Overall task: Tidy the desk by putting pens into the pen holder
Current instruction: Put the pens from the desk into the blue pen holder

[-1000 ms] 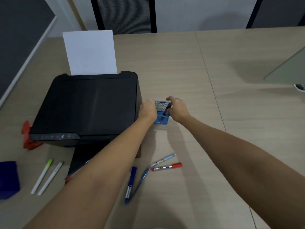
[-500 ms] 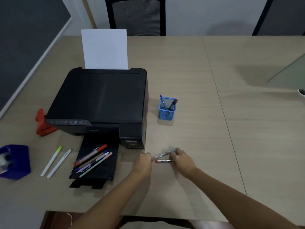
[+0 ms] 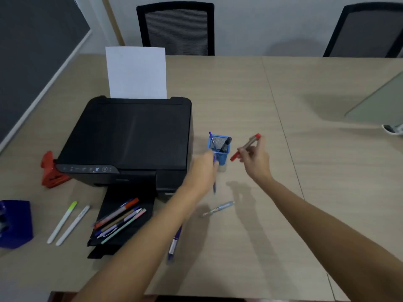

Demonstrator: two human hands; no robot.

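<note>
**Ana:** Desk first: pale wood grain, with a seam running down it right of centre. What is the biggest thing on it?

**Ben:** Black printer at the left, a white sheet standing upright in its rear feed. Its output tray is pulled out at the front, and a bundle of pens lies across it.

**Ana:** And the hands?

**Ben:** Right hand is raised just right of the pen holder, fingers curled around a red marker that tilts with 1 red end up and the other down toward the holder. Left hand is just in front and left of the holder, closed around a blue pen that hangs below the fist; it is blurred.

**Ana:** Where is the holder?

**Ben:** Blue mesh pen holder stands upright just right of the printer, with a black marker and a blue pen inside.

**Ana:** Loose items?

**Ben:** A clear pen lies between the forearms, and a purple pen pokes out beneath the left forearm. 2 white pens lie left of the tray, near a dark blue box. A red object sits against the printer's left side.
</note>
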